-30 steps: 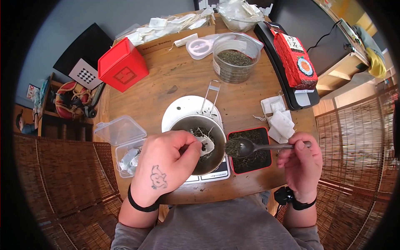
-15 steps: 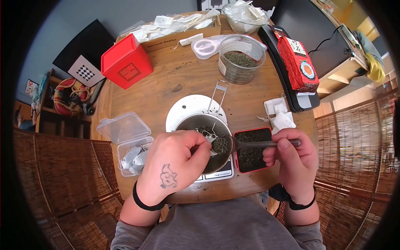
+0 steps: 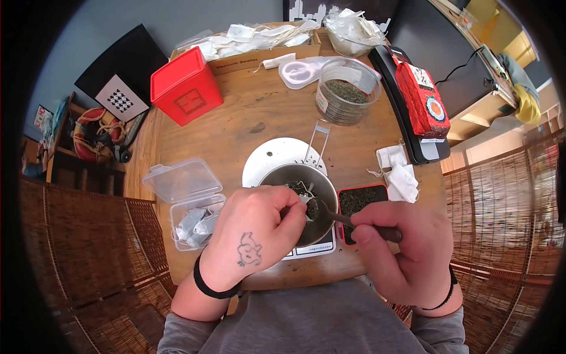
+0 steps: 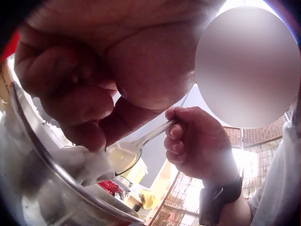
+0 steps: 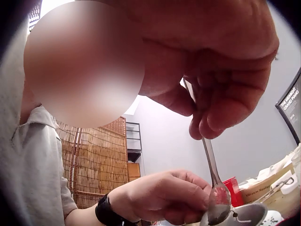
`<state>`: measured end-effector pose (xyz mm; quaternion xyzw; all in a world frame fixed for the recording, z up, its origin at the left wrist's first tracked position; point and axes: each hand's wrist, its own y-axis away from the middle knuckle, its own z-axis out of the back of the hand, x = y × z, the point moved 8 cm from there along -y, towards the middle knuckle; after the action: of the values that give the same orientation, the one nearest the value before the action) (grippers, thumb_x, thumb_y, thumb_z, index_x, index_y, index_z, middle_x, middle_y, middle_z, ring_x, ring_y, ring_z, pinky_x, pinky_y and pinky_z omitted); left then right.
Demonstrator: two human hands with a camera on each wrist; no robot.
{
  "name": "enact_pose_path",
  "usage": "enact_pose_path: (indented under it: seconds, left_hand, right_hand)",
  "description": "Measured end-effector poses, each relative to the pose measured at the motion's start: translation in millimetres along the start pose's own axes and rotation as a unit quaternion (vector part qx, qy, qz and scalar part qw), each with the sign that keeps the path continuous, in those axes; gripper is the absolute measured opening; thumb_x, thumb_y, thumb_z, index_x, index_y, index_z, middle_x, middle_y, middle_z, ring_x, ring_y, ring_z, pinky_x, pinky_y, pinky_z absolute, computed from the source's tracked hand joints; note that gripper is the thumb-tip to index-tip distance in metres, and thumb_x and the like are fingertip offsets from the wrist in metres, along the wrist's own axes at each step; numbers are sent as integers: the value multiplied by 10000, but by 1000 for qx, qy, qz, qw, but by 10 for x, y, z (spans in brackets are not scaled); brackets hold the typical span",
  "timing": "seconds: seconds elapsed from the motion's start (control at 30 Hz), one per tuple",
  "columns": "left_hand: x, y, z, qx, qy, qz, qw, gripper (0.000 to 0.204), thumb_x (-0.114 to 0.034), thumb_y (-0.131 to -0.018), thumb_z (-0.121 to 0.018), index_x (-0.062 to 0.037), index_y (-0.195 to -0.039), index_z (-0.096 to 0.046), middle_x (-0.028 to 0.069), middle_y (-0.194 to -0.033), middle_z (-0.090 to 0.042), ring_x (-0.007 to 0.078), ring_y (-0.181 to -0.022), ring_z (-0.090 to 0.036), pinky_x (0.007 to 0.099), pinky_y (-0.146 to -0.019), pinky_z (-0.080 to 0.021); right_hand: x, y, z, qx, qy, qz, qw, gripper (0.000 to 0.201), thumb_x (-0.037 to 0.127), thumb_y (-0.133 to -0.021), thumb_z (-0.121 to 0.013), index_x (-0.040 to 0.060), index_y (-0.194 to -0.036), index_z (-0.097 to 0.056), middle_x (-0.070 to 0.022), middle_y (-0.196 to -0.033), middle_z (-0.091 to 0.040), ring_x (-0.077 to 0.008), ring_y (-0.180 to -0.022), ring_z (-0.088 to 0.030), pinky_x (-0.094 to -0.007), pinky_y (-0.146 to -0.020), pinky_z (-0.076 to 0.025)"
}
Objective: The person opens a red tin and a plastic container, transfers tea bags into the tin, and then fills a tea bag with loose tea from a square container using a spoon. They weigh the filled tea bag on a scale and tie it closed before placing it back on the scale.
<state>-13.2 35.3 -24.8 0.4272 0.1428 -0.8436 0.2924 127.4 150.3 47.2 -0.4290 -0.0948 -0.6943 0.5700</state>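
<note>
My left hand [image 3: 259,224] is over a metal pot [image 3: 332,189] and pinches a small white tea bag [image 4: 84,162] by its edge. My right hand [image 3: 407,248] grips a metal spoon [image 3: 386,233] by the handle, back of the hand turned up. The spoon's bowl [image 5: 219,203] tilts down at the mouth of the tea bag, beside the left fingertips. Dark dried tea leaves [image 3: 313,208] show at the spoon's tip. The pot stands on a white kitchen scale [image 3: 256,162]. Partly under the right hand is a red-rimmed box [image 3: 359,200] of tea leaves.
At left, an open clear plastic case [image 3: 183,180] holds filled bags. White bags [image 3: 402,180] lie at right, near a black appliance [image 3: 433,150] with a red packet [image 3: 421,97] on it. Behind stand a red canister [image 3: 186,88], a tub of leaves [image 3: 348,100] and a cardboard box [image 3: 247,61].
My right hand has moved left and rolled palm-down, bringing the spoon of leaves from over the red-rimmed box to the tea bag and tipping it. The left hand keeps its pinch over the pot.
</note>
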Motion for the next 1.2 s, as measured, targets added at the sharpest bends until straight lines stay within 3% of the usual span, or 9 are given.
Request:
enact_pose_path:
  seconds: [0.17,0.33,0.4,0.6,0.73,0.83,0.9,1.13,1.2]
  left_hand:
    - [31,2,46,-3,-7,-1,1000,133,-106,-898,-690,1,-829,-730,197,-740,-696,408,-661,-681,455,-601,-531]
    - [63,23,83,-9,4,-11,1000,120,-95,-890,-691,0,-830,-731,191,-741,-702,397,-662,-691,439,-597,-534]
    - [69,56,125,-33,15,-26,999,123,-82,-907,-732,28,-852,-745,151,-656,-664,216,-556,-630,347,-561,-484]
    - [104,53,170,-25,-10,3,1000,106,-56,-908,-734,42,-869,-743,96,-677,-681,125,-587,-614,300,-562,-467]
    - [75,65,153,-29,11,27,999,126,-91,-901,-734,11,-827,-735,172,-686,-684,326,-579,-671,387,-561,-506]
    - [76,63,145,-35,-3,31,999,128,-95,-906,-737,13,-836,-740,173,-677,-678,309,-569,-668,373,-557,-501]
    - [95,70,131,-26,0,43,999,118,-62,-922,-739,51,-887,-746,81,-662,-689,97,-590,-604,283,-559,-461]
    - [66,44,51,-17,-16,52,998,125,-64,-929,-738,52,-885,-748,83,-664,-695,91,-586,-606,285,-554,-462]
    - [42,28,36,-28,-14,54,998,128,-99,-907,-734,15,-854,-755,173,-670,-684,292,-561,-677,367,-563,-514]
  right_hand:
    - [132,39,67,-7,31,32,999,166,22,-886,-778,54,-1043,-735,-60,-819,-741,-181,-633,-700,-308,-588,-532]
    - [-246,397,394,-123,-66,-119,983,114,26,-950,-716,7,-1063,-715,-74,-857,-743,-156,-731,-708,-280,-677,-544]
    - [-483,567,513,-171,-125,-184,960,103,32,-982,-688,-8,-1074,-709,-71,-879,-744,-141,-775,-708,-272,-713,-551]
    - [-1072,918,463,-93,-169,-254,948,162,45,-1052,-656,-16,-1197,-695,-46,-972,-725,-101,-894,-679,-241,-793,-529]
    - [-1316,959,279,-83,-240,-276,927,181,39,-1064,-642,-9,-1230,-698,-55,-1005,-744,-98,-924,-674,-240,-811,-521]
    - [-1396,972,189,-66,-281,-285,914,183,50,-1071,-632,-8,-1232,-697,-67,-1011,-756,-102,-881,-677,-250,-778,-534]
    - [-1478,1014,161,-58,-302,-305,901,183,62,-1076,-629,-8,-1231,-696,-71,-1007,-761,-103,-865,-680,-251,-768,-539]
    - [-1776,1214,47,-95,-426,-368,821,177,127,-1095,-605,5,-1194,-686,-94,-924,-770,-120,-747,-698,-250,-678,-548]
    - [-1850,1265,46,-114,-441,-377,807,179,144,-1096,-606,9,-1187,-682,-98,-908,-771,-125,-717,-700,-251,-652,-550]
